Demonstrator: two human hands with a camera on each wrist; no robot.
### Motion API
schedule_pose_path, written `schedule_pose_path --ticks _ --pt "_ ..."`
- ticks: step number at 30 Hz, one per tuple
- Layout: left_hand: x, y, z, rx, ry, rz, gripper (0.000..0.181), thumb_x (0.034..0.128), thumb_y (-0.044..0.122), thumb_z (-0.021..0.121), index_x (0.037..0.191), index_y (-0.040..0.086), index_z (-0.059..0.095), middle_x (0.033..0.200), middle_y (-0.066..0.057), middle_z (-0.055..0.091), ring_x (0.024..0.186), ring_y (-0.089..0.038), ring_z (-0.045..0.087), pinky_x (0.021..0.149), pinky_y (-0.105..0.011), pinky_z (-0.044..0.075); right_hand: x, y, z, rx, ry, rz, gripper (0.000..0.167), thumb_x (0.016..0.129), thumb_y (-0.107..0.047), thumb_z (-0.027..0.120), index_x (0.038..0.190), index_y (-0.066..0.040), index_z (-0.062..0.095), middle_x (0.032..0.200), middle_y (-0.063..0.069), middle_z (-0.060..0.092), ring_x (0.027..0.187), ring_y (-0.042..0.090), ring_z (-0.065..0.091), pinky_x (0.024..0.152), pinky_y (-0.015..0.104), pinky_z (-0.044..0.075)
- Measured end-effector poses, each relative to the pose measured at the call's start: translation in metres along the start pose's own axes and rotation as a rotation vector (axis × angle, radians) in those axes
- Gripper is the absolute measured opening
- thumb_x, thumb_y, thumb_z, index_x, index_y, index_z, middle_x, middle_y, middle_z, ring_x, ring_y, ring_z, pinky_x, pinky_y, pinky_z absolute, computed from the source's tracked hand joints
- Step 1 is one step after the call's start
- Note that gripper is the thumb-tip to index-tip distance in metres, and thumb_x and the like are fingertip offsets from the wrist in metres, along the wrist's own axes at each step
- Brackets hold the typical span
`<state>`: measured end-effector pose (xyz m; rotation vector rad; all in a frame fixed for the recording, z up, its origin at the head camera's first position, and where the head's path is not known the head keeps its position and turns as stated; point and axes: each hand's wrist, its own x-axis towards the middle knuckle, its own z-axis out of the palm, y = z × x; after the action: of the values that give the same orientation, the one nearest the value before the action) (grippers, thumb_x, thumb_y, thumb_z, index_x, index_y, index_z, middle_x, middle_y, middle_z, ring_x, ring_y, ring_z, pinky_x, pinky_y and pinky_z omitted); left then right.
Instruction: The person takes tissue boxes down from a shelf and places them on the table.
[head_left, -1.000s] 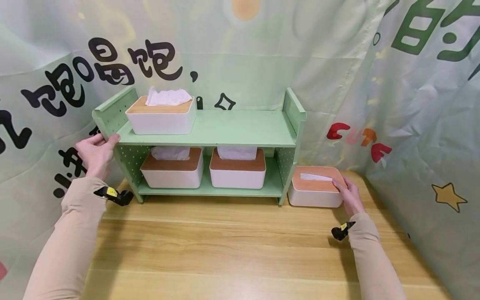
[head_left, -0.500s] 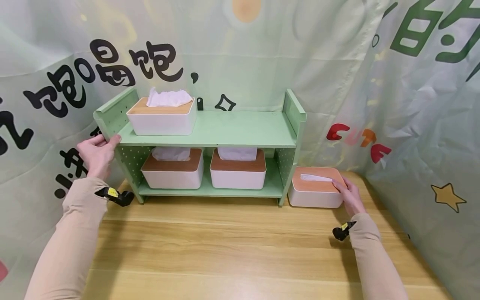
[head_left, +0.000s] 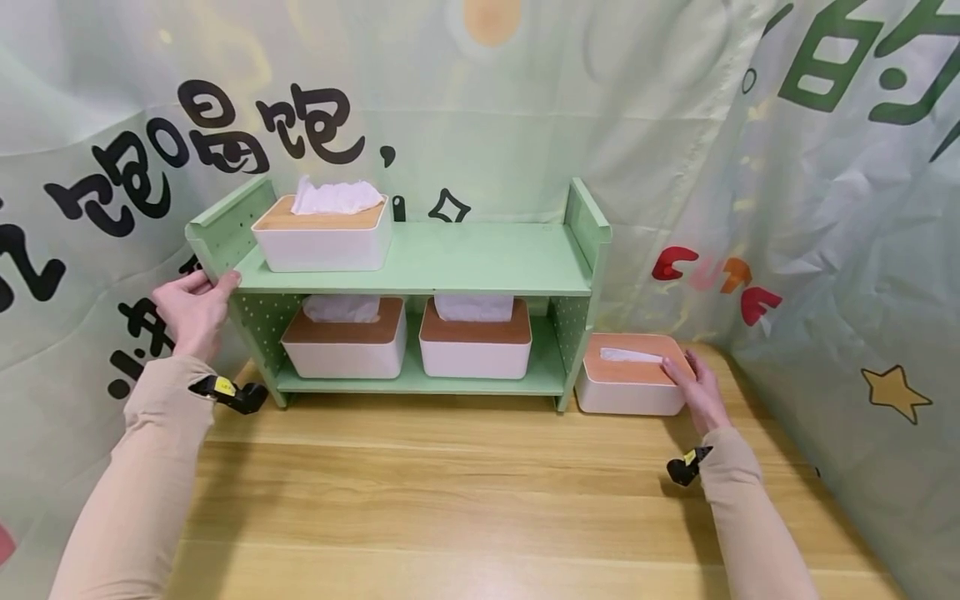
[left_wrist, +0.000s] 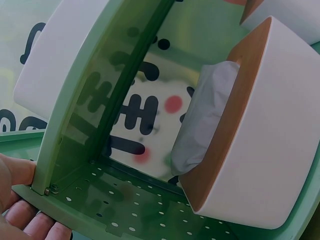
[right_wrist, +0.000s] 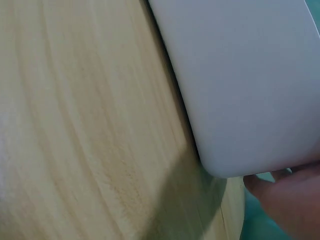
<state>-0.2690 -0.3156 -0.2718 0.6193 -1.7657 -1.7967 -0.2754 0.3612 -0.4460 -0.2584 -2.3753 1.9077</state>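
Observation:
The left hand (head_left: 193, 312) grips the left side panel of a green two-tier shelf (head_left: 450, 258), thumb at the front edge; in the left wrist view its thumb and fingers (left_wrist: 37, 227) lie around the green edge. At the far right the right hand (head_left: 701, 390) holds the right end of a white tissue box (head_left: 630, 398) with a wooden lid, thumb on top. This box stands on the table beside the shelf's right side. The right wrist view shows its white wall (right_wrist: 240, 90) with fingers (right_wrist: 292, 200) at the corner.
One tissue box (head_left: 326, 248) stands on the upper tier at the left. Two more, a left one (head_left: 345, 358) and a middle one (head_left: 476, 358), sit on the lower tier. Printed fabric (head_left: 510, 150) hangs behind and at both sides of the wooden table (head_left: 450, 492).

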Motion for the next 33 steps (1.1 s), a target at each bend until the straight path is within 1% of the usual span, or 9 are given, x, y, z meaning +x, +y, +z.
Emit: schedule_pose_path --ticks 2,3,8,12,14,17,21,26,33 --pt "0.0 0.0 0.0 -0.004 -0.001 0.003 0.053 0.085 0.012 0.077 0.135 0.004 0.061 0.063 0.022 0.059 0.065 0.006 0.06 0.059 -0.006 0.048 -0.002 0.001 0.001 -0.007 0.019 -0.01 0.091 0.105 -0.04 0.05 0.159 -0.004 -0.013 0.168 0.019 -0.013 0.156 0.035 -0.01 0.13 0.048 -0.003" --pt "0.0 0.0 0.0 -0.004 -0.002 0.004 0.053 0.0851 0.012 0.077 0.135 0.004 0.061 0.063 0.022 0.059 0.065 0.006 0.06 0.059 -0.006 0.048 -0.003 0.001 0.002 -0.004 0.03 -0.013 0.091 0.105 -0.039 0.05 0.159 -0.005 -0.015 0.168 0.019 -0.014 0.156 0.035 -0.011 0.13 0.048 -0.003" --pt "-0.001 0.0 0.0 0.009 -0.001 0.003 0.053 0.0855 0.013 0.077 0.136 0.004 0.061 0.064 0.022 0.058 0.066 0.006 0.059 0.06 -0.006 0.048 -0.005 0.002 0.004 0.009 0.089 -0.002 0.096 0.103 -0.043 0.051 0.159 -0.011 -0.02 0.168 0.014 -0.02 0.155 0.032 -0.019 0.129 0.049 -0.005" --pt "-0.002 0.0 0.0 0.006 0.0 0.004 0.053 0.0853 0.013 0.077 0.136 0.004 0.061 0.062 0.023 0.058 0.065 0.007 0.059 0.059 -0.006 0.047 -0.006 0.002 0.004 0.012 0.118 0.016 0.1 0.101 -0.049 0.051 0.158 -0.016 -0.024 0.167 0.011 -0.025 0.154 0.032 -0.022 0.128 0.053 -0.006" --pt "-0.002 0.0 0.001 0.004 -0.002 0.009 0.053 0.0851 0.012 0.077 0.135 0.004 0.062 0.06 0.024 0.059 0.064 0.007 0.059 0.058 -0.006 0.047 -0.008 0.003 0.004 0.02 0.131 0.013 0.1 0.101 -0.049 0.051 0.158 -0.018 -0.024 0.167 0.009 -0.026 0.154 0.032 -0.022 0.128 0.053 -0.007" --pt "-0.003 0.0 0.001 0.003 -0.007 0.018 0.052 0.0849 0.011 0.077 0.134 0.003 0.062 0.057 0.025 0.059 0.062 0.007 0.059 0.056 -0.006 0.047 -0.012 0.005 0.005 0.037 0.162 0.009 0.097 0.101 -0.048 0.052 0.159 -0.02 -0.021 0.168 0.007 -0.023 0.156 0.028 -0.019 0.129 0.049 -0.007" --pt "-0.003 0.0 0.001 0.002 -0.003 0.017 0.052 0.0849 0.012 0.077 0.134 0.003 0.062 0.057 0.024 0.059 0.063 0.007 0.059 0.056 -0.007 0.047 -0.015 0.006 0.004 0.036 0.196 -0.007 0.094 0.101 -0.048 0.051 0.161 -0.02 -0.015 0.17 0.005 -0.018 0.157 0.025 -0.015 0.13 0.045 -0.006" --pt "-0.002 0.0 0.0 -0.001 0.002 0.017 0.052 0.085 0.012 0.077 0.134 0.003 0.062 0.058 0.024 0.059 0.063 0.007 0.06 0.057 -0.007 0.047 -0.016 0.005 0.004 0.018 0.243 -0.026 0.092 0.1 -0.052 0.051 0.162 -0.02 -0.009 0.171 0.003 -0.011 0.158 0.024 -0.01 0.13 0.045 -0.003" --pt "-0.002 0.001 0.0 -0.007 -0.004 0.007 0.052 0.0853 0.011 0.077 0.135 0.004 0.062 0.061 0.022 0.059 0.065 0.006 0.06 0.058 -0.006 0.048 -0.019 -0.001 0.007 -0.002 0.293 -0.042 0.089 0.099 -0.057 0.048 0.163 -0.024 -0.005 0.172 0.0 -0.007 0.159 0.022 -0.006 0.131 0.044 -0.001"
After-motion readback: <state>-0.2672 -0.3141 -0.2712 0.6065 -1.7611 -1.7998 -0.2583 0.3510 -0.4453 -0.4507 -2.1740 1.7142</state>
